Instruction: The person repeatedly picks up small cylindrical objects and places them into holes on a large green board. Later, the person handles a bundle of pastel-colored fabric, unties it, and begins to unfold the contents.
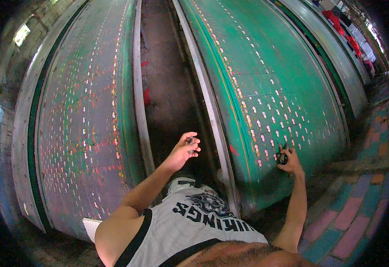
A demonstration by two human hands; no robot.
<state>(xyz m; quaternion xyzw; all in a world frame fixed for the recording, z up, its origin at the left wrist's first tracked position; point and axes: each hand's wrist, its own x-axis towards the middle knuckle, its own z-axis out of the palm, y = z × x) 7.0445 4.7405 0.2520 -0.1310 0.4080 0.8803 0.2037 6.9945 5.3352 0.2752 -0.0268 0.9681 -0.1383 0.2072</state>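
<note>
My right hand [292,163] is closed around a small black rounded object [283,159], low over the near part of the long green table [301,66]. Rows of small pale spots [281,122] run along this tabletop, several of them just beyond the fingers. Above the dark aisle between the two tables, my left hand [182,153] is raised with its fingers curled. Something small and greyish shows between those fingers, too little to name.
On the left stands another long table [76,133], speckled with pale, red and green marks. Metal rails [203,80] edge the aisle [165,66], where a red scrap [147,96] lies. Coloured paving [354,204] is at the right, with red cloth [336,24] farther back.
</note>
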